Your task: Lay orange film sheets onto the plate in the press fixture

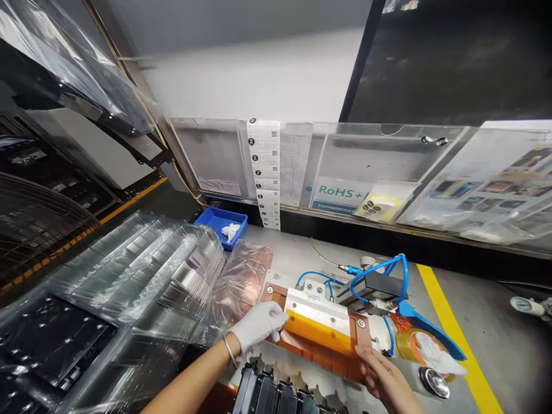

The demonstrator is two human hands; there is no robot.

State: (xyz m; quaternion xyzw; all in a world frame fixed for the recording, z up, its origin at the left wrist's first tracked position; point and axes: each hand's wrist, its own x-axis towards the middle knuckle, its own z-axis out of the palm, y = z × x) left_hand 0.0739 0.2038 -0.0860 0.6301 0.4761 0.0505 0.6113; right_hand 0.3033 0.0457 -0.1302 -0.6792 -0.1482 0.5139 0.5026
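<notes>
White-gloved left hand [259,325], grip closed around the left end of the orange bar [318,332] on the brown fixture [319,351]; bare right hand [386,379], fingers loosely open, rests against the fixture's lower right edge. Fixture sits on the grey tabletop [487,333], with blue air hoses [388,270] just behind it, a tape roll [409,344] to its right and stacked clear trays [142,276] to its left. Blue bin [219,221] lies behind those trays, well apart from the fixture.

Gloved left hand [259,325] reaches forward, fingers curled; bare right hand [383,376] lies flat, fingers extended.
</notes>
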